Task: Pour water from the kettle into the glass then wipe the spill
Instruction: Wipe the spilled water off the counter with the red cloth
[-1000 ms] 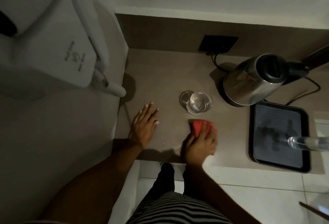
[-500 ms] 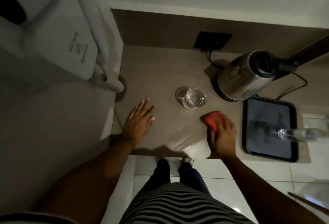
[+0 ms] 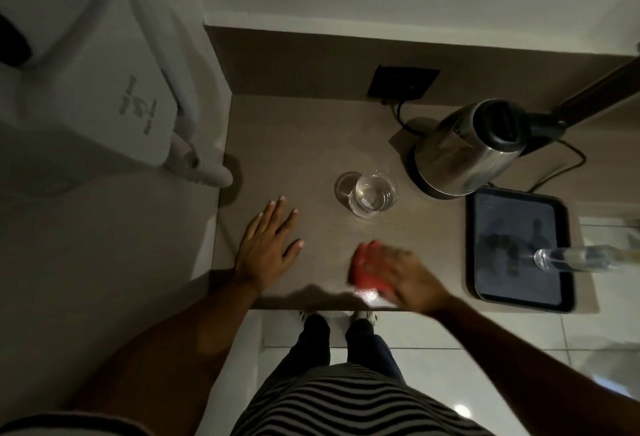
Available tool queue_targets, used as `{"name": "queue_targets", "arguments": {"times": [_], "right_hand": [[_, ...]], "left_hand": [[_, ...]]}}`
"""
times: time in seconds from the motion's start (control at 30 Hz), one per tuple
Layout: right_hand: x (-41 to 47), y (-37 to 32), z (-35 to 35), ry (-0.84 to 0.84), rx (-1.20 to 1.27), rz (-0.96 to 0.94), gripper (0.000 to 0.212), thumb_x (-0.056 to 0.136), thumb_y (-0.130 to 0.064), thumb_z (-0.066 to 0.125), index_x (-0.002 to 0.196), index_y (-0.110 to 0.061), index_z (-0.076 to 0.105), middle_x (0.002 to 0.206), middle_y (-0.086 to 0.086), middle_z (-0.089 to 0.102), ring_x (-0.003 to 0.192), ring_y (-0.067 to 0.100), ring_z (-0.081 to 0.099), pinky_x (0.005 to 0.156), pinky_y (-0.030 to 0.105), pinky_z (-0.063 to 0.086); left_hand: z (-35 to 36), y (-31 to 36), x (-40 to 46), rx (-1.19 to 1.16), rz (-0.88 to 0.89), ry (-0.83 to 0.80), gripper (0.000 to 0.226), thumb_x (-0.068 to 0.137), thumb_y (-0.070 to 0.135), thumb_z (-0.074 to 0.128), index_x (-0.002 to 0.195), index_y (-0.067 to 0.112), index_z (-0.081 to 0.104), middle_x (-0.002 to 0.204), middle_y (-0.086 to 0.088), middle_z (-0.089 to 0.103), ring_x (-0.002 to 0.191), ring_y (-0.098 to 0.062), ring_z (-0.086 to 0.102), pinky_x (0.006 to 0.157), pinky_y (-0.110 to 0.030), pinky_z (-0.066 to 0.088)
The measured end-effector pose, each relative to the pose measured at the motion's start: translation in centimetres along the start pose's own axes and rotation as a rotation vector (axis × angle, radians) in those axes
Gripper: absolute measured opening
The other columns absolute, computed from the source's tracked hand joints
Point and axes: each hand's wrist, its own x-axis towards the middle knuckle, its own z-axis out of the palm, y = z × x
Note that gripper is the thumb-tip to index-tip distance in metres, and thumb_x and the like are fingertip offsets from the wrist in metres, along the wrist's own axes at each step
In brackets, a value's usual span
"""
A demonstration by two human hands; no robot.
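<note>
Red cloth [image 3: 369,271] swept leftward, right hand [image 3: 403,271] pressing

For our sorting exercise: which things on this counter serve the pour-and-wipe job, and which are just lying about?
In use: kettle, glass of water, red cloth under the right hand.
Lying about: black tray, clear bottle, wall socket, white hair dryer.

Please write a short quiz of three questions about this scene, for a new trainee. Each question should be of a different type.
1. True or false: the kettle stands on the black tray.
2. Which hand presses the red cloth? A) left hand B) right hand
3. Fill in: the glass beside the kettle contains clear ____.

Key: 1. false, it stands on the counter behind the tray; 2. B; 3. water.
</note>
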Motion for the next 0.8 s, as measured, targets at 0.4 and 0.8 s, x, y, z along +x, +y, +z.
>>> {"name": "queue_targets", "arguments": {"times": [0.4,0.8], "right_hand": [[6.7,-10.0,6.2,0.087,0.037,0.799,0.063,0.087,-0.039,0.055,0.143,-0.013,0.044,0.143,0.023,0.049,0.126,0.046,0.048,0.099,0.059,0.045],[-1.2,4.4,-1.9,0.089,-0.110,0.784,0.062,0.090,-0.041,0.045,0.143,-0.009,0.043,0.144,0.024,0.046,0.127,0.042,0.039,0.107,0.054,0.034]], "left_hand": [[0.4,0.2,0.3,0.060,0.042,0.008,0.070,0.098,0.057,0.029,0.157,0.018,0.026,0.166,-0.013,0.018,0.153,-0.029,0.018,0.120,-0.045,0.019],[0.5,0.1,0.2,0.041,0.033,0.006,0.070,0.099,0.059,0.027,0.157,0.021,0.025,0.167,-0.010,0.014,0.154,-0.027,0.012,0.122,-0.044,0.017]]}}
